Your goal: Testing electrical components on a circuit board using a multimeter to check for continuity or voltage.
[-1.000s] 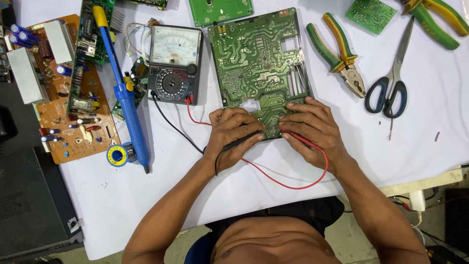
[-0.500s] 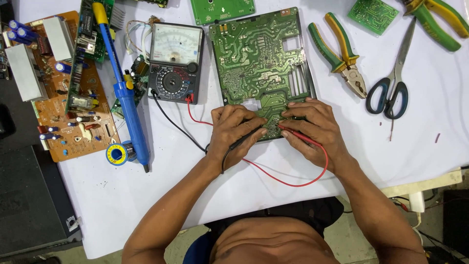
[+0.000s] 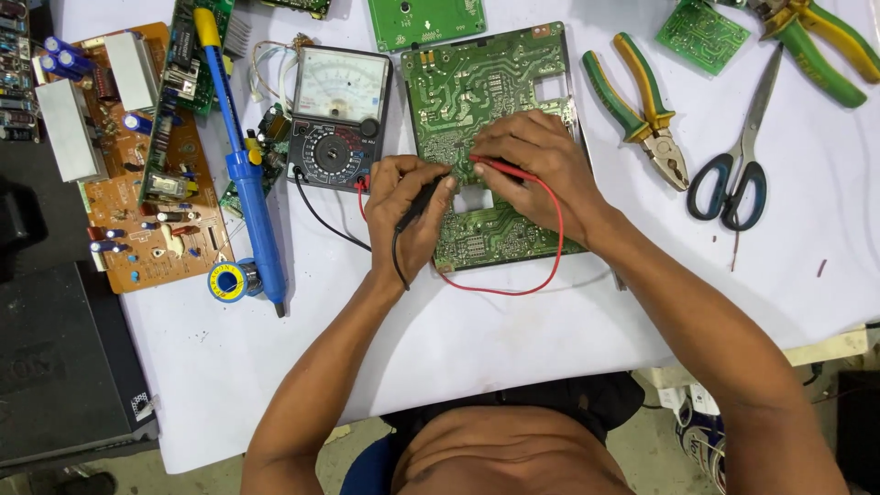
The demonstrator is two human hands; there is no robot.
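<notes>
Your left hand (image 3: pixel 408 209) pinches the black probe (image 3: pixel 420 200) and your right hand (image 3: pixel 532 165) the red probe (image 3: pixel 500 169), tips meeting the green circuit board (image 3: pixel 486 92) beside the multimeter (image 3: pixel 337 115).

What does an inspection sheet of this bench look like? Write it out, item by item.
Surface: white table, crowded along the far edge.
Job's things: green circuit board, black probe, red probe, analog multimeter.
Clutter: blue soldering iron, solder spool, brown circuit board, pliers, scissors, small green boards.
Grippers: left hand holds the black probe; right hand holds the red probe on the board.
Cables: red lead loops off the board edge; black lead runs to the meter.
Surroundings: black case at the table's left.
</notes>
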